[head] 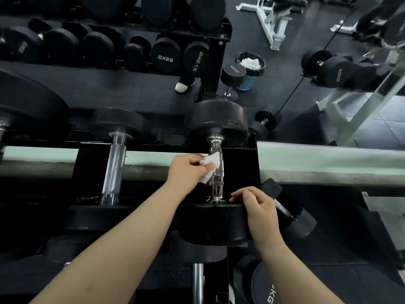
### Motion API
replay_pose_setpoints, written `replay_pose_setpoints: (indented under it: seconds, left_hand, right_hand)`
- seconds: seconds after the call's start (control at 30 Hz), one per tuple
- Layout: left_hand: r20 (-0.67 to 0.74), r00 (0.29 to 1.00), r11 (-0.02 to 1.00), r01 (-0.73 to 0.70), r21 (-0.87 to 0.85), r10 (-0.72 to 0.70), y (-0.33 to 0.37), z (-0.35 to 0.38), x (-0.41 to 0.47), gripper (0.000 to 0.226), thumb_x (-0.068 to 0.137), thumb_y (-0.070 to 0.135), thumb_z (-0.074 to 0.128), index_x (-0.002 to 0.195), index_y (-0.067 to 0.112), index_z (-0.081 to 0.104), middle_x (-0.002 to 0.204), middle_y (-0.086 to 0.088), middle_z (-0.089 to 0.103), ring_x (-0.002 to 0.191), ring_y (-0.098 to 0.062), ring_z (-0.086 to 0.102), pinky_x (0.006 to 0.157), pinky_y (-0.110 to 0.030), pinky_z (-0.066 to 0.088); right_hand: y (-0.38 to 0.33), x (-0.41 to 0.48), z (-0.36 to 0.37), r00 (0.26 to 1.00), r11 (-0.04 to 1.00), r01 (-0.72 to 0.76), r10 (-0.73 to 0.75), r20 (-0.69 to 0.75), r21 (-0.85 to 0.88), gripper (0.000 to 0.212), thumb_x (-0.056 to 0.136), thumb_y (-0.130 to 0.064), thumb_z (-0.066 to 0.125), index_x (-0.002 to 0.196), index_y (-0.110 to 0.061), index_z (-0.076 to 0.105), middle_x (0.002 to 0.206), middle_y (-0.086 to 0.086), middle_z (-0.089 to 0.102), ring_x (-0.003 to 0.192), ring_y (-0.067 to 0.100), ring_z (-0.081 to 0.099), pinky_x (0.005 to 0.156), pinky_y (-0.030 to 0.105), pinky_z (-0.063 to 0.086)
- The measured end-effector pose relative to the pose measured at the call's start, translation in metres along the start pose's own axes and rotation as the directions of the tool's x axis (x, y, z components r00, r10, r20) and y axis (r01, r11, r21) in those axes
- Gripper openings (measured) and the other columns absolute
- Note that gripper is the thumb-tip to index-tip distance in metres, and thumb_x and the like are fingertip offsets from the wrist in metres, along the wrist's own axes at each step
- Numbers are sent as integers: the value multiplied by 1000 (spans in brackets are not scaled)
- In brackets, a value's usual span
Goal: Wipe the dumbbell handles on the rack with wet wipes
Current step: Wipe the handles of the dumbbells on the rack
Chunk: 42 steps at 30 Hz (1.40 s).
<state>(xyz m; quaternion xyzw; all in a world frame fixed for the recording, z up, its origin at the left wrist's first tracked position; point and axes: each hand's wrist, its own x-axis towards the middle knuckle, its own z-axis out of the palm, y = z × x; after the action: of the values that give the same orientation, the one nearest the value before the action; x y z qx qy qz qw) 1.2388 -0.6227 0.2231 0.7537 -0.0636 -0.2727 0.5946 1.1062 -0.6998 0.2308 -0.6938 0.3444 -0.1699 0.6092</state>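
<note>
A black dumbbell lies on the rack [256, 163] with its chrome knurled handle [215, 172] pointing away from me. My left hand [186, 170] pinches a white wet wipe [210, 167] and holds it against the left side of that handle. My right hand [256, 205] rests with curled fingers on the rim of the dumbbell's near head [214, 224]. The far head [217, 121] sits against a mirror. A second dumbbell's chrome handle [114, 170] lies to the left, untouched.
A mirror behind the rack reflects more dumbbells, a blue bin [251, 70] lined with a black bag and holding used white wipes, and a white bench frame [271, 25]. Smaller dumbbells [287, 211] lie lower right. A pale green ledge [328, 163] runs along the mirror base.
</note>
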Motion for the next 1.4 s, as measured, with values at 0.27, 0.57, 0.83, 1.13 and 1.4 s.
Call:
replay_pose_setpoints:
  seconds: [0.27,0.57,0.83,1.13,1.4]
  left_hand:
    - [-73,993,995,-94,28,96,5,-10,-9,13,75,4,70,74,15,63,66,7,58,62,-5,52,63,-16,43]
    - [-263,963,996,44,-78,-63,-13,-30,-3,10,83,1,60,83,11,57,74,-1,55,68,-14,53,60,-15,42]
    - [240,902,898,404,-174,-359,-16,-21,-13,37,83,-20,29,71,7,51,56,-7,54,37,-12,52,34,-11,38]
    - [479,816,887,438,-147,-323,-13,-19,-4,21,88,-5,46,70,5,53,47,-1,58,38,-8,54,42,-14,43]
    - [164,932,845,363,-393,-324,-11,-11,27,21,86,-11,48,80,9,47,74,-8,55,45,-10,60,48,-19,50]
  right_hand:
    - [1,0,0,1000,1000,4,-4,8,-8,40,84,1,44,55,-18,62,54,-8,61,55,-2,52,53,7,40]
    - [4,0,-1,1000,1000,-6,6,-2,13,41,84,-1,44,52,-21,62,53,-9,62,58,2,53,53,10,41]
    - [5,1,0,1000,1000,-8,8,-7,26,43,84,0,43,52,-22,61,53,-10,62,54,-2,53,52,9,42]
    - [9,2,2,1000,999,-3,3,-1,38,27,68,-20,43,50,-23,63,55,-8,63,58,2,54,56,12,43]
    - [7,2,-1,999,1000,30,-30,-10,-7,40,84,4,43,55,-18,61,53,-10,63,56,-3,54,57,6,41]
